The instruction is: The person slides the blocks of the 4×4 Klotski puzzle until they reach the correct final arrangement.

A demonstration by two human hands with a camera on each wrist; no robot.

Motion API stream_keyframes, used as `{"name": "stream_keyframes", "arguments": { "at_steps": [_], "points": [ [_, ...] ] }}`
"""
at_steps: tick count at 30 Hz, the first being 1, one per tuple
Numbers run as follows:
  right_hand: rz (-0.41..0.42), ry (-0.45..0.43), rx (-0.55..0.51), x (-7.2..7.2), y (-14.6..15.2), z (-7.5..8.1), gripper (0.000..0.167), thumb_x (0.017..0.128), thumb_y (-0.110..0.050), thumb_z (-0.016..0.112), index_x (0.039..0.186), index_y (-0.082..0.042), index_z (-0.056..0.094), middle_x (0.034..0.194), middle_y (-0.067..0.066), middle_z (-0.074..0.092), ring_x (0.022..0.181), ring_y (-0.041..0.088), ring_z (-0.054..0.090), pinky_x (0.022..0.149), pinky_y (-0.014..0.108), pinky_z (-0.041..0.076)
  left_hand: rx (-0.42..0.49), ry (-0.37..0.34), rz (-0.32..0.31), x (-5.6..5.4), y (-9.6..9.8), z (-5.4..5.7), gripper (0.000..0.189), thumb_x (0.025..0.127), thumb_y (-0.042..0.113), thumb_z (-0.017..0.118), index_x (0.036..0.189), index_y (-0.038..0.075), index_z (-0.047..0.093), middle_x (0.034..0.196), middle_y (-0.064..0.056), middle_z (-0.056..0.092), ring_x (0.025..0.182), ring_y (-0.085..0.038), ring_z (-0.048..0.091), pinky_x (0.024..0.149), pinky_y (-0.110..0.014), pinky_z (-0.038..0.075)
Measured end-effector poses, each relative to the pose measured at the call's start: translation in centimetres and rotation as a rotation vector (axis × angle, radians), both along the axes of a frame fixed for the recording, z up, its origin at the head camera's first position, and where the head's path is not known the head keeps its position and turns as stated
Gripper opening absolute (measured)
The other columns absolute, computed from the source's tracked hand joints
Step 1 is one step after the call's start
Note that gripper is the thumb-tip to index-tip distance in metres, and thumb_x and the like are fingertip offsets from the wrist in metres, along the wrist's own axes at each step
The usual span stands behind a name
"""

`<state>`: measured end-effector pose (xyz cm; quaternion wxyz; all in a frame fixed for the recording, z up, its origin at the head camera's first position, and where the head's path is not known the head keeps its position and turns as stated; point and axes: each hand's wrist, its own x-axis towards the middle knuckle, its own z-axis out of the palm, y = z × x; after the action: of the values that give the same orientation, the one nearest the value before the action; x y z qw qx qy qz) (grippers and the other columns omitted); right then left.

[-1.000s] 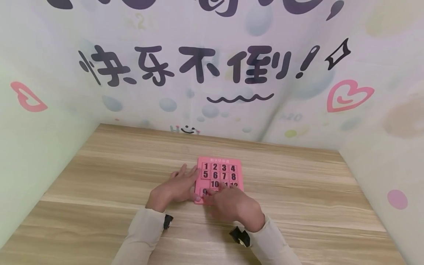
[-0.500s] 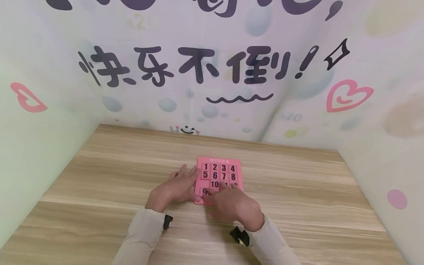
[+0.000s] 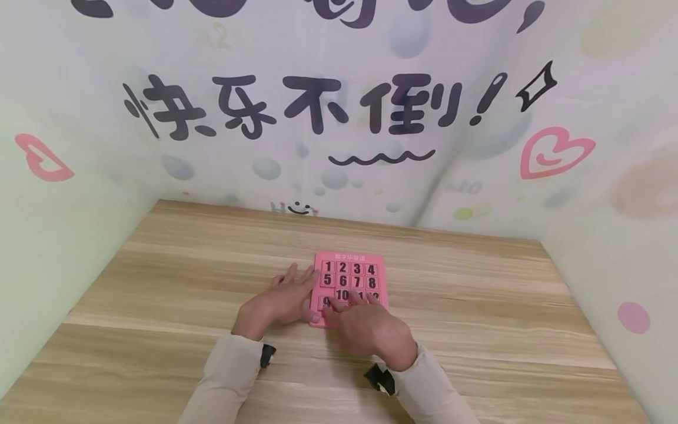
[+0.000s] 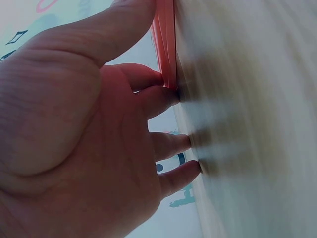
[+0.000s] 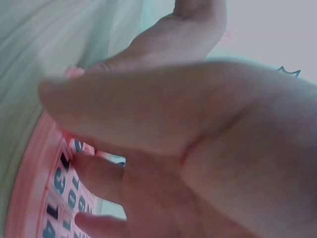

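Note:
A pink sliding number puzzle (image 3: 352,257) lies flat on the table, its numbered tiles in rows starting 1, 2, 3, 4. The third row has a gap at its left, and the 9 tile (image 3: 326,302) sits just below, partly into it. My left hand (image 3: 283,299) rests along the puzzle's left edge, thumb at the near left corner, fingers spread; in the left wrist view fingertips (image 4: 195,167) meet the table. With extended fingers, my right hand (image 3: 371,327) touches the tiles from above, one fingertip at the 9, covering most of the bottom row. The right wrist view shows 13 and 14 tiles (image 5: 48,229).
The wood-grain table (image 3: 185,265) spreads around the puzzle. A white printed backdrop (image 3: 296,176) with large dark characters and pink hearts stands behind it and along both sides.
The 9 tile has slid slightly away from me toward the gap, with my right fingertip at it. My left hand stays put on the puzzle's edge.

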<state>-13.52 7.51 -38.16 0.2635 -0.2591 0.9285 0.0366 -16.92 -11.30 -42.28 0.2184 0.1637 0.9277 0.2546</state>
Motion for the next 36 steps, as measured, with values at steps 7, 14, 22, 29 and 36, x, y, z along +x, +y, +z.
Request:
{"name": "stream_keyframes", "arguments": {
  "at_steps": [7, 14, 22, 29, 36],
  "points": [
    [-0.031, -0.017, 0.009, -0.2, -0.2, -0.4, 0.058, 0.106, -0.015, 0.052, 0.159, -0.035, 0.045, 0.171, -0.007, 0.034, 0.163, 0.031, 0.021, 0.132, 0.057, 0.019, 0.004, 0.002, 0.0, 0.0, -0.1, -0.1, 0.094, 0.093, 0.028, 0.079, 0.165, 0.003, 0.026, 0.175, -0.017, 0.018, 0.162, -0.047, 0.0, 0.13, -0.066, 0.009],
    [-0.013, 0.024, 0.011, -0.5, -0.2, -0.7, 0.057, 0.108, -0.015, 0.047, 0.162, -0.032, 0.041, 0.172, -0.007, 0.031, 0.162, 0.031, 0.025, 0.13, 0.058, 0.021, 0.004, -0.003, -0.009, -0.1, -0.2, -0.1, 0.093, 0.094, 0.029, 0.079, 0.165, 0.002, 0.025, 0.175, -0.017, 0.018, 0.162, -0.047, 0.0, 0.13, -0.065, 0.008],
    [-0.014, 0.033, -0.03, -1.0, 0.0, -1.1, 0.063, 0.104, -0.01, 0.054, 0.162, -0.031, 0.042, 0.173, -0.005, 0.029, 0.162, 0.034, 0.023, 0.13, 0.06, 0.022, 0.007, -0.003, -0.007, 0.0, -0.2, 0.0, 0.092, 0.094, 0.029, 0.078, 0.165, 0.003, 0.026, 0.175, -0.017, 0.018, 0.162, -0.047, -0.001, 0.13, -0.065, 0.008],
    [-0.01, 0.015, -0.106, -1.5, 0.5, -1.2, 0.055, 0.107, -0.011, 0.051, 0.159, -0.029, 0.047, 0.172, -0.004, 0.033, 0.162, 0.034, 0.023, 0.13, 0.06, 0.022, 0.008, 0.001, 0.005, 0.0, -0.2, 0.0, 0.093, 0.092, 0.029, 0.08, 0.165, 0.004, 0.027, 0.175, -0.016, 0.019, 0.162, -0.046, -0.001, 0.13, -0.065, 0.008],
    [0.013, 0.024, -0.154, -1.9, 1.1, -1.3, 0.048, 0.109, -0.023, 0.052, 0.157, -0.027, 0.051, 0.17, -0.003, 0.036, 0.161, 0.037, 0.024, 0.13, 0.059, 0.023, 0.002, 0.0, 0.003, 0.0, -0.1, -0.1, 0.094, 0.093, 0.03, 0.079, 0.166, 0.005, 0.027, 0.175, -0.015, 0.019, 0.162, -0.046, -0.001, 0.131, -0.063, 0.008]
  ]
}}
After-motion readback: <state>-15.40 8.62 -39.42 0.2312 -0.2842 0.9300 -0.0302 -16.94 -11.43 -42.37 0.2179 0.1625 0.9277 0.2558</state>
